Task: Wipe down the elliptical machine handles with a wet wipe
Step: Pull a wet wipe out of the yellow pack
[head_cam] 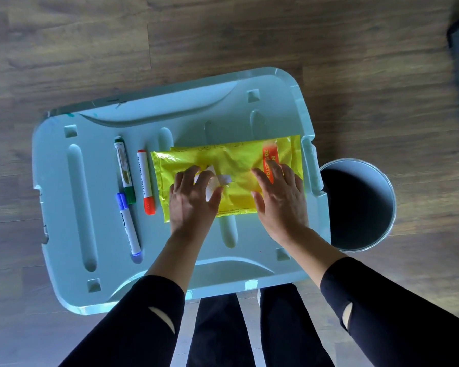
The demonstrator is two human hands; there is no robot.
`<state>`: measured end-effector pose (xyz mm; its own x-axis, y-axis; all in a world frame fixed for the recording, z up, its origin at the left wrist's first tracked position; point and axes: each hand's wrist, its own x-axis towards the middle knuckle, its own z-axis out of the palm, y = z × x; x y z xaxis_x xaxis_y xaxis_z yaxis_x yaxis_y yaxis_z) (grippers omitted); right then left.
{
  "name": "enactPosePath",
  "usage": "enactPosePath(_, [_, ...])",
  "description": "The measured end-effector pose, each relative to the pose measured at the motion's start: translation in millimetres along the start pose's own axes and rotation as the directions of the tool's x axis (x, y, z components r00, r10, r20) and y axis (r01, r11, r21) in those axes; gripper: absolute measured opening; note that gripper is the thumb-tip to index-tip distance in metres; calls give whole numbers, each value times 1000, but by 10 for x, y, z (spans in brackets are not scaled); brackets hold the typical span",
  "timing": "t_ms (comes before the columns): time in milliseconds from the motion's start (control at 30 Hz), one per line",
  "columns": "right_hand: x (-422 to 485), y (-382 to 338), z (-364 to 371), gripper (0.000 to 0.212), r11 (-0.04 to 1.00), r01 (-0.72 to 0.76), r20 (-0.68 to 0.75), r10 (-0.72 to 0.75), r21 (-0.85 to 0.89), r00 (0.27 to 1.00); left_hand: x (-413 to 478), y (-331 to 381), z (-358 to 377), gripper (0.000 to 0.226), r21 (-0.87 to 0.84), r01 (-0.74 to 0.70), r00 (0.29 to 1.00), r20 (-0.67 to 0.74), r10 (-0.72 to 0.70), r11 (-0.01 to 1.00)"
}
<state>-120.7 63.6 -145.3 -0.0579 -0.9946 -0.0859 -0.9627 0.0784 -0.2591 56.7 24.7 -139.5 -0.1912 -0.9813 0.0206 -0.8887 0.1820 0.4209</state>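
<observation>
Person, seen from the head camera. Left sleeve (pixel 133 321) and right sleeve (pixel 387 300): black, close-fitting, matt fabric. Each cuff ends on the forearm and leaves the wrist bare. Each sleeve bears one narrow, almond-shaped opening, pale within: left slit (pixel 161 318) and right slit (pixel 346 316). Left hand (pixel 191 200) and right hand (pixel 281 197): bare, nails short. Left trouser leg (pixel 217 332) and right trouser leg (pixel 286 327): black, plain, as dark as the sleeves.
</observation>
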Motion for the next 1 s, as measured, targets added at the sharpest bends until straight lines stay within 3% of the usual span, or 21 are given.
enactPosePath(200, [40,-128,42,42,999,-41,-19,41,-23,999,2,-120,-37,25,-71,-39,998,39,42,997])
enactPosePath(333, [126,-218,76,38,992,77,-82,-70,96,994,-11,-149,-56,28,39,10,999,46,-12,999])
enactPosePath(467, [236,-345,123,32,974,159,-124,-140,161,982,-1,-247,-26,32,-123,14,999,36,-10,992])
enactPosePath(700, [246,-391,217,21,982,141,-167,-119,128,979,10,-330,-95,29,-221,16,1000,20,-12,975])
enactPosePath(1000, [252,-491,208,21,984,89,-161,-63,157,985,18,-392,-129,33,-255,45,996,83,-24,966])
